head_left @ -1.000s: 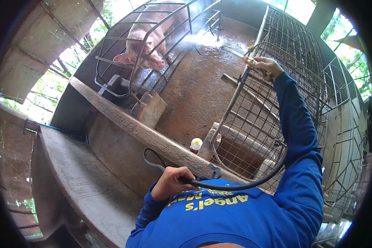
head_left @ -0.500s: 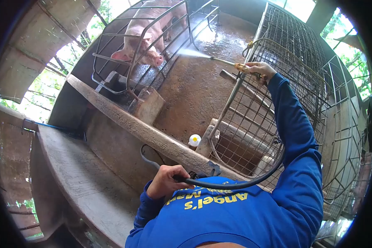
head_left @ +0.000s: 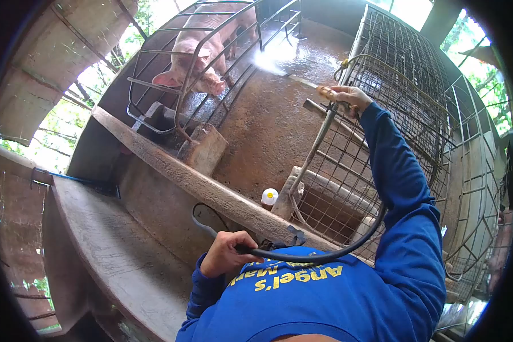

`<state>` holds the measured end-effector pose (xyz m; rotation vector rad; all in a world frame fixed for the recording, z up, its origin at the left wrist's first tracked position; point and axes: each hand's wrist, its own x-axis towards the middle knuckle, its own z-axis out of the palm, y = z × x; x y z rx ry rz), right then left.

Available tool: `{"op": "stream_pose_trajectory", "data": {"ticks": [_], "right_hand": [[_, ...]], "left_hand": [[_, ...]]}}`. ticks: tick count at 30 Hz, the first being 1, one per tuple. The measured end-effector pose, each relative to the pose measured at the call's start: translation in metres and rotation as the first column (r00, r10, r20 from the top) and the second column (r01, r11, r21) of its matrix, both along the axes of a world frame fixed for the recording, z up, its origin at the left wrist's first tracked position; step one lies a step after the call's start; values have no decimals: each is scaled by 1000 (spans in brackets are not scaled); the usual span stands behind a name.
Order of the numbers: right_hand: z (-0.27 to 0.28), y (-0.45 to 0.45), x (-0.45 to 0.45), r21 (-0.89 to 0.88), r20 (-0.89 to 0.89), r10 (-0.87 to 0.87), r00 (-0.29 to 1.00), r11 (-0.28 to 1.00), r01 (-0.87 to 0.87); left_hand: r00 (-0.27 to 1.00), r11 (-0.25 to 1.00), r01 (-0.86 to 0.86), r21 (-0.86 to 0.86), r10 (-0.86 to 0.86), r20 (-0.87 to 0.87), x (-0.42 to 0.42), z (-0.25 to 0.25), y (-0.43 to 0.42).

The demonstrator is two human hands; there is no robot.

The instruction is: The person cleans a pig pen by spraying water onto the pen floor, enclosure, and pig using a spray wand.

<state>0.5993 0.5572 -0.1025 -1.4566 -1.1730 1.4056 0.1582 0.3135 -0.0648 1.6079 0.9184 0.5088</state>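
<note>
Stretched forward, my right hand (head_left: 352, 98) is wrapped round the brass-coloured handle end of a spray wand (head_left: 306, 82). White water spray (head_left: 271, 62) leaves its far tip toward the wet floor (head_left: 251, 128) near the pen bars. Close to my body, my left hand (head_left: 229, 254) is closed on a black hose (head_left: 330, 256), which curves across my shirt front and up along my right arm. A pink pig (head_left: 202, 54) stands behind metal bars (head_left: 176, 111) at the upper left, its head facing the spray side.
A low concrete wall (head_left: 171, 161) runs diagonally before me. On the right stands a wire mesh cage (head_left: 402, 74), with a rope (head_left: 396, 64) on it. A white bottle with a yellow top (head_left: 269, 196) stands beyond the wall. A concrete ledge (head_left: 114, 228) lies at left.
The wand and its spray have swung from beside the pig's head to the floor farther back and right. My right hand has shifted slightly left; my left hand stays on the hose.
</note>
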Motion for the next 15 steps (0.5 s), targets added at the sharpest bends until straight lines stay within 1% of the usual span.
{"op": "stream_pose_trajectory", "data": {"ticks": [1, 3, 5, 6, 8, 11, 12, 15], "right_hand": [[-2, -3, 2, -44, -58, 70, 996, 996, -72], [0, 0, 5, -53, 63, 38, 997, 998, -35], [-3, 3, -3, 74, 192, -180, 965, 983, 168], [6, -2, -8, 52, 148, -129, 981, 991, 122], [20, -18, -15, 9, 59, -28, 998, 1000, 28], [10, -14, -14, -23, -53, 39, 998, 999, -40], [13, -13, -19, 34, 82, -42, 996, 999, 39], [6, -5, -20, 86, 56, -118, 991, 990, 113]], "left_hand": [[1000, 1000, 5, -2, -5, 8, 1, 0, 0], [1000, 1000, 9, -6, -9, 25, 5, 3, -1], [1000, 1000, 12, 3, -12, -17, 7, 5, 1], [999, 1000, 17, 10, -17, -38, 7, 5, 3], [1000, 1000, 27, 16, -26, -15, 4, 1, 4], [999, 999, 35, -28, -35, -11, 7, 4, 2], [999, 999, 36, -41, -37, -14, 9, 6, 3], [998, 1000, 28, 1, -28, -56, 9, 7, 7]]}}
